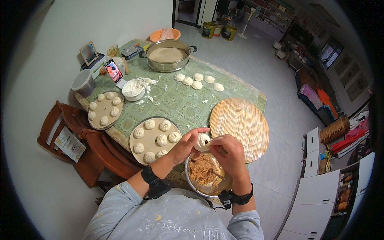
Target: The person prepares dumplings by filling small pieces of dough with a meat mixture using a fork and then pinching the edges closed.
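My left hand cradles a pleated bun of white dough, its top gathered around a small dark gap. The fingertips of my right hand pinch the bun's edge from the other side. Just below both hands is a metal bowl of minced filling, with a utensil stuck in it. A round tray of pleated buns lies to the left of my hands. On the right is a round wooden board dusted with flour. Several flattened dough pieces lie farther back on the green tablecloth.
A metal steamer stands at the back. At the left are a second tray of buns, a bowl of flour, a phone on a stand and a plastic tub. Wooden chairs stand against the table's left side.
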Tool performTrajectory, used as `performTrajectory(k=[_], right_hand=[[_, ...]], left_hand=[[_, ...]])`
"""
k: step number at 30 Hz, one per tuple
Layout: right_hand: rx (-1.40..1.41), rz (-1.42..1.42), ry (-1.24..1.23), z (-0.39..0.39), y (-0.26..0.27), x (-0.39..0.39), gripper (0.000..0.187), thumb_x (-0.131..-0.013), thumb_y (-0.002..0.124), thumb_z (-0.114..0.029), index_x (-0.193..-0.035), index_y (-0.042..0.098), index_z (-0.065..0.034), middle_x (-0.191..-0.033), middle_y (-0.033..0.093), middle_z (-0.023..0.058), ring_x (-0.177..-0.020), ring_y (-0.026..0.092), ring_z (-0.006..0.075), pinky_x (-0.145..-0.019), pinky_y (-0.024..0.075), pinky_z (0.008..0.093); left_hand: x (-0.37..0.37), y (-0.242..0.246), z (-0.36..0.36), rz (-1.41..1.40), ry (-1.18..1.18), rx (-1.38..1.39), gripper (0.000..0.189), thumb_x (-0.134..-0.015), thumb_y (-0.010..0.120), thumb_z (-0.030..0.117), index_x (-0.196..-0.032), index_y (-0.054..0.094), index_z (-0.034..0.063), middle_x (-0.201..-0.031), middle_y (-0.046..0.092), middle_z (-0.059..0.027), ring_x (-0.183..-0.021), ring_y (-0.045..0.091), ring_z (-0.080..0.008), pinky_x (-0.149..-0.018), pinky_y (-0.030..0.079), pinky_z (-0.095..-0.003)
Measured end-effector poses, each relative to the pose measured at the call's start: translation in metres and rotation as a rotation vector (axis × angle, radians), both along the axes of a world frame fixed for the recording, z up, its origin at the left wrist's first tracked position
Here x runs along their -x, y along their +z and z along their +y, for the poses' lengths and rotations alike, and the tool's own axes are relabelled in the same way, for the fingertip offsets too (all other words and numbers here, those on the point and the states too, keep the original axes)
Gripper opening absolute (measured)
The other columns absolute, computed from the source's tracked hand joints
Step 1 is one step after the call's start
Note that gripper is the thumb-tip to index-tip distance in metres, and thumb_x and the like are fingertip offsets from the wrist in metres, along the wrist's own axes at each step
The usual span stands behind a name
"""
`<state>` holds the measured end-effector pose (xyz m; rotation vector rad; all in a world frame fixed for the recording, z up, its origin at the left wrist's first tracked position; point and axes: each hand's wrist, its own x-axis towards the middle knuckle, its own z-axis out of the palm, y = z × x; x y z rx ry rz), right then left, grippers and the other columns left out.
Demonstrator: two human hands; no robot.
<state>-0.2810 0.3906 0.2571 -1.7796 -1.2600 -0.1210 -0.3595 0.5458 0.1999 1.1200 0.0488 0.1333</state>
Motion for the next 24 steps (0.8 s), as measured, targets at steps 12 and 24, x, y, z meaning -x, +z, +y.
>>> performTrajectory(k=[12,24], right_hand=[[0.082,-0.005,0.006,0.001,0.020,0.002,0.021,-0.072,0.069,0.000,-0.090,0.061,-0.0035,-0.080,0.062,0.0104,-0.072,0.061,0.0277,-0.061,0.0496,0.0341],[0.028,0.003,0.013,0.004,0.036,0.008,0.021,-0.073,0.066,0.001,-0.093,0.062,-0.0033,-0.082,0.061,0.0116,-0.075,0.061,0.0280,-0.063,0.0494,0.0330]], left_hand=[[-0.010,-0.001,0.010,-0.187,0.005,-0.361,0.066,-0.091,0.032,0.061,-0.111,0.053,0.0019,-0.081,0.060,-0.0049,-0.060,0.057,-0.0116,-0.051,0.047,-0.0219],[-0.004,-0.003,-0.004,0.075,0.026,-0.139,0.066,-0.092,0.026,0.061,-0.113,0.055,0.0053,-0.079,0.056,-0.0015,-0.060,0.051,-0.0054,-0.046,0.040,-0.0183]])
